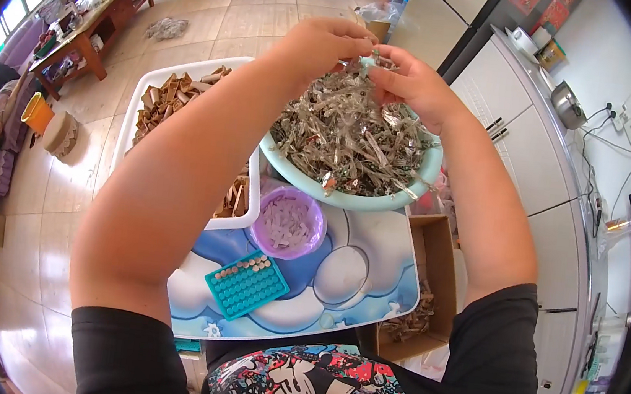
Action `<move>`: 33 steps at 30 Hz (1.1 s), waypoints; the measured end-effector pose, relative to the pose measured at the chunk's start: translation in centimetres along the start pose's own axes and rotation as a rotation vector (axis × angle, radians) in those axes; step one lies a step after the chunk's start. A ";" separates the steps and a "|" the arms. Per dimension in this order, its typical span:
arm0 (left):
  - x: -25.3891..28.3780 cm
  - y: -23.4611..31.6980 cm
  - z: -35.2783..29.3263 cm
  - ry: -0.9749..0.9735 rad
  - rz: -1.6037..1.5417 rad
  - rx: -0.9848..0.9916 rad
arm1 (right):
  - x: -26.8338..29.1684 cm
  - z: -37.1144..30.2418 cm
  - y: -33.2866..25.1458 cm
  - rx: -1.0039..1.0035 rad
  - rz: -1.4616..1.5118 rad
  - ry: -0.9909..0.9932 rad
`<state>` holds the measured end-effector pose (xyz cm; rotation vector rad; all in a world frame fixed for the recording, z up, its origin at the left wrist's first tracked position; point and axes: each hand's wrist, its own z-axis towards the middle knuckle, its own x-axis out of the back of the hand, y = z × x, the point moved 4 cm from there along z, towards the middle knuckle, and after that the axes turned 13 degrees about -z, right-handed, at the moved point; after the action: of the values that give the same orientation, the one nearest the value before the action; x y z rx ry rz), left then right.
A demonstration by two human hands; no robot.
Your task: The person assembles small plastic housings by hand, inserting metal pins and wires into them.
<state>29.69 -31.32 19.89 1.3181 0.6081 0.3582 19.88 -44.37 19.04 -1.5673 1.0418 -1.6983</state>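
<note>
As both arms reached toward twelve o'clock, left hand (333,41): bent above the far part of the mint-green basin (354,199), fingers curled inward, tips close to the other hand; whether they were clamped on anything, I could not tell.
Right hand (412,84): just beside it at four o'clock, thumb and fingers partly bent toward the same spot; its grip was also too hidden to tell.
Clear-wrapped pieces (352,139): heaped in the basin beneath the hands, slim, shiny and lying in every direction, the pile rising above the near rim.
Purple bowl (319,232): at seven o'clock from the basin, with small whitish pieces (286,223) inside.
White tray (255,194): at ten o'clock from the purple bowl, holding brown pieces (168,101), and partly covered from view by the left forearm.
Teal grid tray (243,297): at seven o'clock from that bowl, turned at a slant, small round pieces (243,268) in its farther compartments.
Tabletop (387,243): blue and white, cloud-patterned, under the bowl and grid tray.
Cardboard box (441,249): beyond the tabletop's edge at four o'clock, more slim pieces (414,315) lying inside.
Cabinets (562,192): pale-fronted, along the room's three o'clock side.
</note>
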 end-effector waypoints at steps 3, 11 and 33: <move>-0.1 0.4 0.1 -0.004 0.277 -0.090 | 1.1 1.0 1.2 0.000 -0.114 0.131; 1.4 0.9 -0.3 0.073 0.398 -0.024 | 4.3 0.4 0.3 0.189 0.224 0.488; 3.6 -1.2 -0.6 0.424 -0.264 0.171 | 6.7 -0.7 -2.7 0.323 -0.076 0.696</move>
<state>32.11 -29.08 17.91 1.3115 1.1777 0.3764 18.60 -48.58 24.88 -0.8250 0.9502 -2.4027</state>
